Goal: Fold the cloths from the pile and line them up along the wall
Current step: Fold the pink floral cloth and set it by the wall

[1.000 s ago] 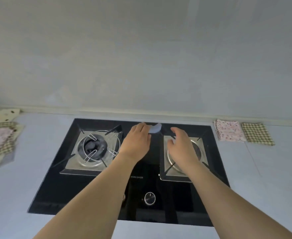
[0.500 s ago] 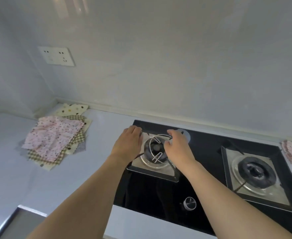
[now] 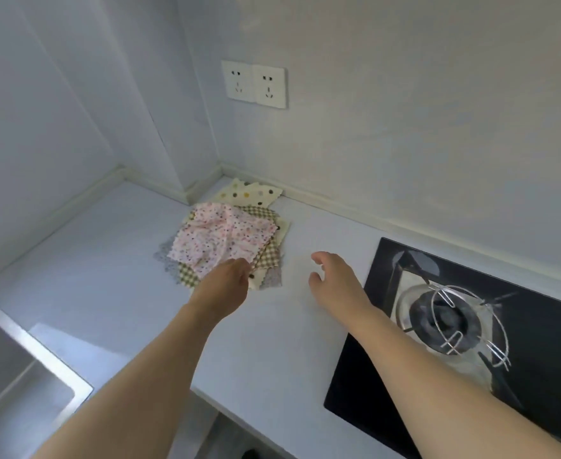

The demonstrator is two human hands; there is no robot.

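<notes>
Cloths heaped in a loose pile on the pale countertop, in the corner where the two walls meet, below the double wall socket. Topmost: a pink floral cloth, rumpled, lying over a green checked cloth, with a cream polka-dot cloth poking out at the back against the wall and a grey cloth showing at the left edge.

Left hand reaching forward, back of the hand up, fingertips at the near edge of the pile, right where the pink floral corner ends. Fingers hidden behind the hand itself, so cannot tell whether pinching the fabric or merely touching it.

Right hand hovering over bare counter just to the right of the pile, apart from it, fingers relaxed and slightly spread, grasping nothing.

Black glass hob to the right, with a burner under a wire pan support. Steel sink at lower left.
</notes>
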